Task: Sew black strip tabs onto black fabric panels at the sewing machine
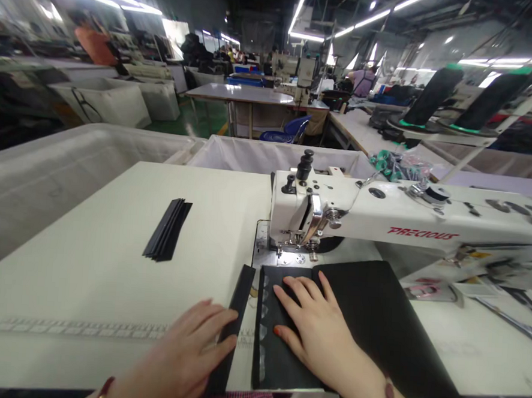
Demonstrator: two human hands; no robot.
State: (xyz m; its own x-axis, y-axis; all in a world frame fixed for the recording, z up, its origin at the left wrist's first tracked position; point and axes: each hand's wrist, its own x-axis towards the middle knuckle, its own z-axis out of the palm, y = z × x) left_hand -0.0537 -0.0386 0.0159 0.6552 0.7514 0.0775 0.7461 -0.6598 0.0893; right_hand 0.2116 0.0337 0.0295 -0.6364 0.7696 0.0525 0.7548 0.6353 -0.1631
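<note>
My left hand [189, 347] is closed on a narrow black strip [241, 290], which lies lengthwise on the pale table just left of a black panel. My right hand [312, 322] rests with fingers spread on the large black panel [376, 308]. Whitish patches run down the panel's left edge. Beyond the panel stands a white sewing machine [364, 214], its needle area right above the metal plate [263, 247]. A fanned stack of black strips [167, 229] lies on the table further left.
A ruler marking [87, 328] crosses the table [86, 260] at the left. White bins [55, 174] border the table's far side. Thread cones [438, 98] stand at the right. Scissors-like metal tools [511, 319] lie right of the machine. People are in the background.
</note>
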